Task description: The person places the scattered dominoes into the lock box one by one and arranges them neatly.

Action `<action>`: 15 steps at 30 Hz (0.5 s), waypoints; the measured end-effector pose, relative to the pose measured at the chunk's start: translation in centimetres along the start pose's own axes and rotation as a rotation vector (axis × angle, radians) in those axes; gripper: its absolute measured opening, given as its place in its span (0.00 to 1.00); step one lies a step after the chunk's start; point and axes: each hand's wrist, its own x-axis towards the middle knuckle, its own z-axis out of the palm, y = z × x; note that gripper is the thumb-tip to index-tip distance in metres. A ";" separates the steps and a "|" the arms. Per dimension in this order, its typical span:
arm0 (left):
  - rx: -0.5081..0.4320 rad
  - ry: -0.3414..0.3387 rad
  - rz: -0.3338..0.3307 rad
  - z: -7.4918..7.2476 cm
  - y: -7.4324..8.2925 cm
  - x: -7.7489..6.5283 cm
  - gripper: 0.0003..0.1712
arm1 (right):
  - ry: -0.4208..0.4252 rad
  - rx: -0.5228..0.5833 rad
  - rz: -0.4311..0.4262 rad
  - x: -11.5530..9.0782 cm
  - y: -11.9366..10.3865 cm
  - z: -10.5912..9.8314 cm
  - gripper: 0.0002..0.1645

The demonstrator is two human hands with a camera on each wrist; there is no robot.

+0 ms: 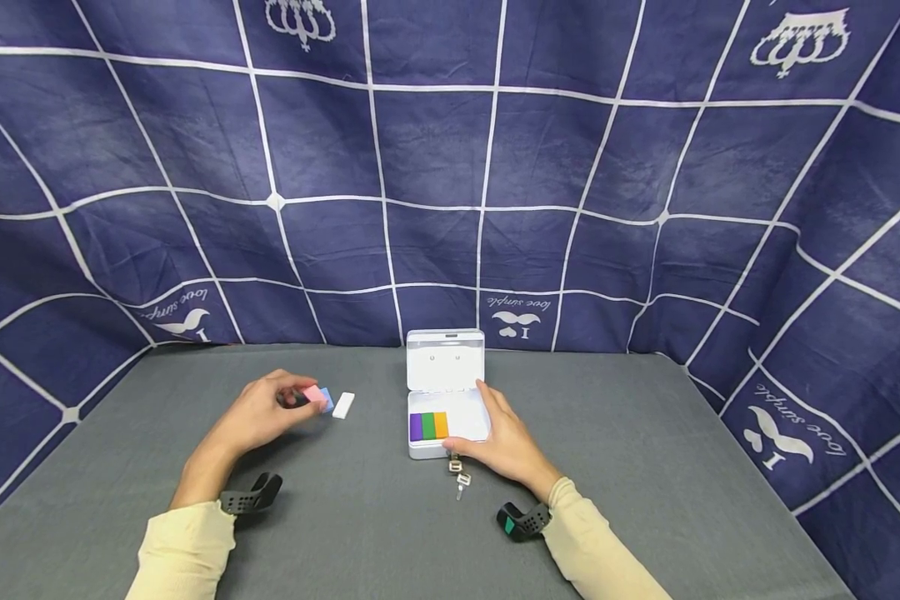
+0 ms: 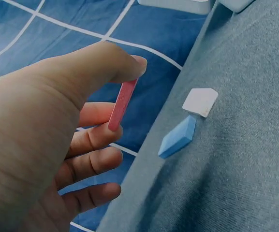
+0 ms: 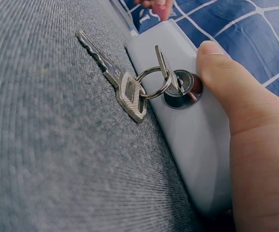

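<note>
My left hand pinches a pink rectangular block between thumb and fingertips, above the table. Just past it on the cloth lie a blue block and a white block, close together. A white lockbox stands with its lid raised. Purple, green and orange blocks sit side by side at the left inside it. My right hand grips the box's right side, thumb over the front rim. One key sits in the front lock; a second key hangs from the ring.
Grey cloth covers the table. Behind it and at both sides hangs a dark blue curtain with white grid lines. A black band is on the left wrist, another on the right.
</note>
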 end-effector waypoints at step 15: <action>0.012 -0.025 0.020 -0.6 2.1 0.5 0.26 | -0.001 0.009 0.001 0.0 0.2 -0.1 0.73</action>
